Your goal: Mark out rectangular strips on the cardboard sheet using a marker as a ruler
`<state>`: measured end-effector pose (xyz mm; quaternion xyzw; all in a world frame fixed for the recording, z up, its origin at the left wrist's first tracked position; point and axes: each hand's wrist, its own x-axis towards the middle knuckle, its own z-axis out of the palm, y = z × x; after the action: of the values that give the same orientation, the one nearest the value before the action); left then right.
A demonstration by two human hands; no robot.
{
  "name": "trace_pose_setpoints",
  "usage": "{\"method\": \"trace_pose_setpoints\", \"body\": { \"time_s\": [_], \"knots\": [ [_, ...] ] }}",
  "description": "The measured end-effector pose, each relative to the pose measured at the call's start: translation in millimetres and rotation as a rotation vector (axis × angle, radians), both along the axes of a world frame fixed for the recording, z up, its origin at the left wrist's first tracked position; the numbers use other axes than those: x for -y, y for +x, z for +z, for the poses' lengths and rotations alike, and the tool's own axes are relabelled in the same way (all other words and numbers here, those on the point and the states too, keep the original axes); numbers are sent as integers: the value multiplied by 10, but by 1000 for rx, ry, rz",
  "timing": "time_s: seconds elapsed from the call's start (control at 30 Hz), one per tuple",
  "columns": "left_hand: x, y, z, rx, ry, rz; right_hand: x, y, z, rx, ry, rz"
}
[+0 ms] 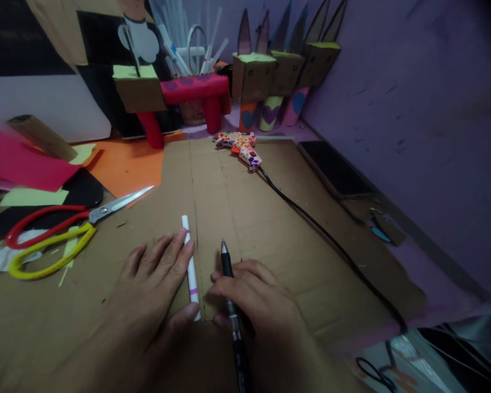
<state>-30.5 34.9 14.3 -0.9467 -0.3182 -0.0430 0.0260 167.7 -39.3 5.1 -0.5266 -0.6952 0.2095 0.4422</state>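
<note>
My left hand (pixel 157 281) lies on the brown cardboard (pixel 278 229), its fingers stretched forward. Fingertips and thumb press a slim white stick with purple bands (pixel 191 273), perhaps a felt-tip pen, down on the sheet. To its right, my right hand (pixel 257 295) is closed round a black ballpoint pen (pixel 226 262). The pen's metal tip points away from me, and I cannot tell whether it touches the cardboard. A drawn line (pixel 195 218) runs lengthwise between the hands, with a fainter one further right.
Red-and-yellow scissors (pixel 92 215) lie partly open at left. A flower-patterned glue gun (pixel 241 146) rests at the back, its black cord (pixel 311 215) crossing the right side. A phone (pixel 333 169) lies by the purple wall. Cardboard animal figures (pixel 253 76) stand behind.
</note>
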Motion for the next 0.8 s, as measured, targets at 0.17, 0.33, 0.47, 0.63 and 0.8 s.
{"method": "trace_pose_setpoints", "body": {
  "time_s": [0.17, 0.33, 0.47, 0.63, 0.8],
  "knots": [
    [13, 6, 32, -30, -10, 0, -2, -19, -19, -2, -23, -16],
    [18, 17, 35, -2, -9, -13, -17, -30, -10, -38, -33, -20],
    [16, 28, 46, 2, 5, -30, -10, -28, 8, -43, -42, -24],
    [18, 38, 62, -24, 36, -28, 5, -20, 17, -36, -60, -7],
    [-3, 29, 52, -19, 15, -9, -29, -6, 15, -19, -32, 8]
  ]
}}
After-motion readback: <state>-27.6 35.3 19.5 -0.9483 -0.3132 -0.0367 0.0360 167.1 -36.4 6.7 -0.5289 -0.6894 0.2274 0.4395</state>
